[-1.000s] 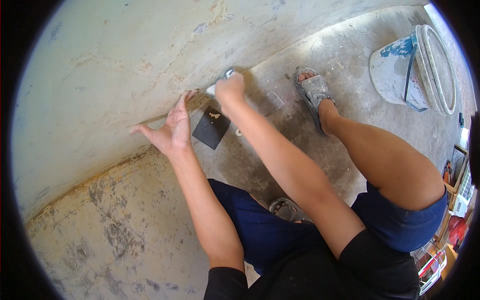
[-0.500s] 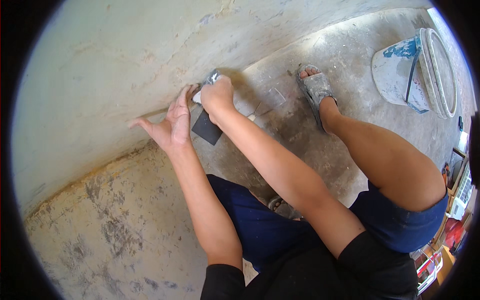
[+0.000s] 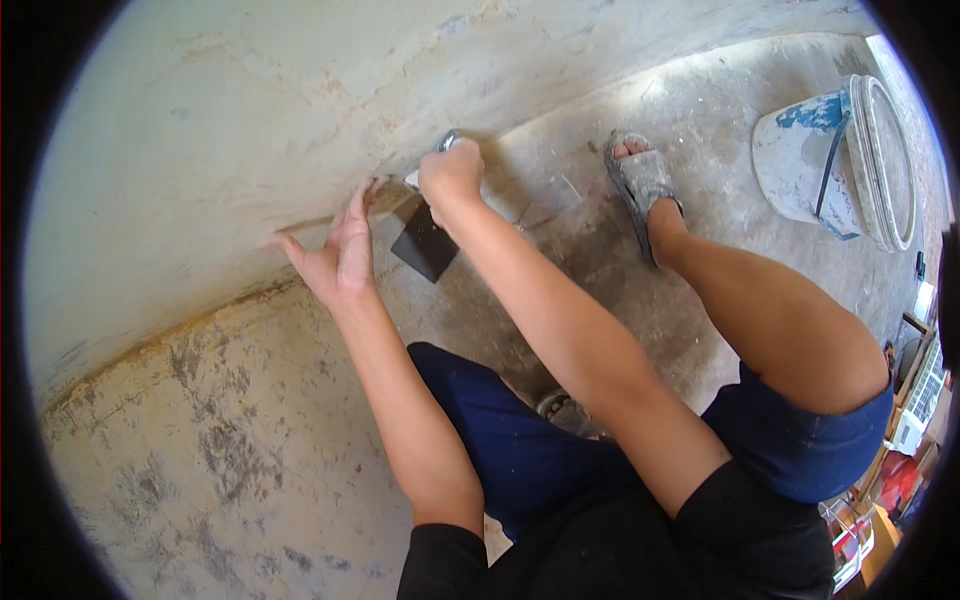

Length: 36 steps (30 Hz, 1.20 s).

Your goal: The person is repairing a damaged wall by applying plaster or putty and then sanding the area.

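Observation:
Low on the plastered wall [image 3: 230, 120], my left hand [image 3: 335, 250] is spread open, its fingers at or against the surface; nothing is in it. To its right my right hand [image 3: 452, 180] is closed in a fist close to the wall's foot. A flat tool with a dark square plate [image 3: 427, 243] sticks out below that fist. Above the fist shows a shiny metallic end [image 3: 448, 140], and a small white edge [image 3: 412, 180] pokes out on its left. How these parts join is hidden by the fingers.
A white and blue paint-stained bucket [image 3: 800, 165] with a lid lies at the far right. My sandalled right foot [image 3: 645, 180] rests on the stained concrete floor [image 3: 690, 110]. A thin clear piece [image 3: 553, 200] lies between foot and wall. Assorted items, including something red [image 3: 897, 478], crowd the right edge.
My right hand has moved slightly up and right along the wall's foot, the dark plate moving with it. My left hand stays spread at the wall. The view has shifted a little.

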Each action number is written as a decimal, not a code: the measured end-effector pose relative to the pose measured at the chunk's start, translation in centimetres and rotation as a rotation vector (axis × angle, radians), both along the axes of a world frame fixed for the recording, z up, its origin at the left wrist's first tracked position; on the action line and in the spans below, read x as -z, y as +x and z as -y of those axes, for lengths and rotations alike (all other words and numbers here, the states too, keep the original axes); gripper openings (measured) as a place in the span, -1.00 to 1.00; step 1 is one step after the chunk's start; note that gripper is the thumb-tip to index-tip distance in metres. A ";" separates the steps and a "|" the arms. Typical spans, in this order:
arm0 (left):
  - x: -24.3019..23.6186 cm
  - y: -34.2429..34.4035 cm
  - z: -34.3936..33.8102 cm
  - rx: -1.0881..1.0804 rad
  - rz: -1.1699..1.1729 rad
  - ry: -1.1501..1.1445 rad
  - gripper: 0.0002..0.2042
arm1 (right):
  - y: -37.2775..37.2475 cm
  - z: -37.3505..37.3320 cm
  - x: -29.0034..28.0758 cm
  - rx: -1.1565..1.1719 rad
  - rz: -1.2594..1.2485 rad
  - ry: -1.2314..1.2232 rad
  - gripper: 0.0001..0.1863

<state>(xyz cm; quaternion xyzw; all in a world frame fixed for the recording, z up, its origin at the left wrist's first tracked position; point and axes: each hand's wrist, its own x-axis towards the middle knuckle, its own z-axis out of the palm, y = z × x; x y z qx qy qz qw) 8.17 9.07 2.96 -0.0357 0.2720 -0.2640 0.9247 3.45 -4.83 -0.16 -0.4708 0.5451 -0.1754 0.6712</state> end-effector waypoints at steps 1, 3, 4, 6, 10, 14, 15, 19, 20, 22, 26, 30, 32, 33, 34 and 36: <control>-0.1 0.4 -0.1 -0.018 0.005 0.008 0.51 | 0.7 0.1 -0.3 0.021 0.037 0.033 -0.83; -0.3 1.0 -0.2 -0.040 0.012 0.021 0.51 | 0.4 -0.8 -0.7 -0.074 0.055 -0.077 -0.83; -0.4 1.0 -0.2 -0.034 0.018 0.012 0.50 | 0.6 -0.8 -0.1 -0.075 0.052 -0.073 -0.83; 0.0 0.1 1.2 -0.005 0.007 -0.015 0.50 | 0.7 1.4 2.0 -0.047 -0.038 -0.058 -0.83; 0.8 1.9 -0.8 -0.023 0.045 -0.013 0.50 | 0.1 -2.3 0.1 -0.056 0.099 -0.164 -0.87; 0.2 0.8 0.4 -0.017 0.064 0.040 0.49 | 1.5 -0.1 1.8 0.005 -0.059 -0.051 -0.89; 0.1 0.5 1.3 -0.011 0.070 0.026 0.49 | 1.7 0.5 3.0 0.056 0.021 0.017 -0.88; 0.4 1.3 0.0 -0.020 0.030 0.015 0.51 | 1.5 0.7 1.7 -0.085 -0.058 -0.069 -0.87; 0.4 1.3 0.2 -0.007 0.050 0.005 0.52 | 1.3 0.2 2.4 -0.088 -0.061 -0.067 -0.87; 0.4 0.3 0.0 -0.019 0.058 0.036 0.51 | 1.0 -0.3 2.9 0.045 0.031 -0.058 -0.89; 0.3 1.1 0.5 -0.026 0.058 -0.010 0.51 | 1.6 1.0 1.7 -0.004 -0.083 -0.044 -0.87; -0.2 1.0 -0.4 -0.060 0.001 0.009 0.51 | 1.0 0.0 -0.1 -0.021 -0.002 -0.049 -0.86; -0.4 0.6 1.4 -0.010 -0.008 -0.053 0.46 | 0.8 1.9 1.6 0.019 -0.106 -0.083 -0.83; -0.3 0.0 2.2 0.009 -0.019 -0.068 0.46 | 0.5 3.4 3.0 0.108 -0.080 0.010 -0.84; -0.2 -0.1 1.4 -0.004 -0.029 -0.043 0.46 | 0.2 2.6 1.9 0.099 -0.073 0.015 -0.84; -0.6 1.0 -0.9 -0.050 -0.012 -0.010 0.45 | -0.7 -0.2 -3.0 0.053 0.244 0.116 -0.84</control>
